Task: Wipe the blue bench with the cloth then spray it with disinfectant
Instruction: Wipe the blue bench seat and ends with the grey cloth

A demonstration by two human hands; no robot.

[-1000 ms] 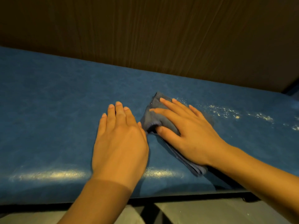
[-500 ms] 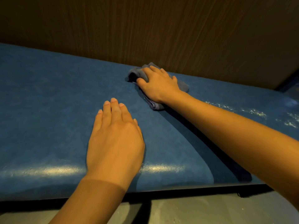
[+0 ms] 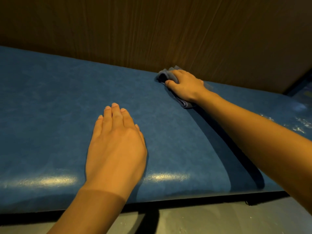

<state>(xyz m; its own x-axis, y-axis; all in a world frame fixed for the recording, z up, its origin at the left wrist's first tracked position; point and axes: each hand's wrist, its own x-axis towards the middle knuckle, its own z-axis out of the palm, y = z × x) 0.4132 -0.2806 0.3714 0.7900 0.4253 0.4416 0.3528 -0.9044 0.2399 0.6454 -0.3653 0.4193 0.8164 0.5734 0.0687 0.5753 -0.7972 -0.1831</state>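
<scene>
Grips a bunched grey-blue cloth (image 3: 166,76) in the right hand (image 3: 185,86), fingers curled over its top and thumb pressed against its near side, at the far edge of the blue surface (image 3: 50,107), hard up against the wood-grain wall panel (image 3: 152,31). Lets a flat tail of the cloth trail out from under the right wrist onto the surface. Rests the left hand (image 3: 116,146) open and flat on the surface, fingers straight and close together, holding nothing, well apart from the cloth, left of the right hand and nearer the body. To the right of the right forearm, pale specks (image 3: 300,124) glinting on the surface; either side of the left wrist, two bright streaks of reflected light along the front edge; below the left forearm, grey floor (image 3: 202,220)
</scene>
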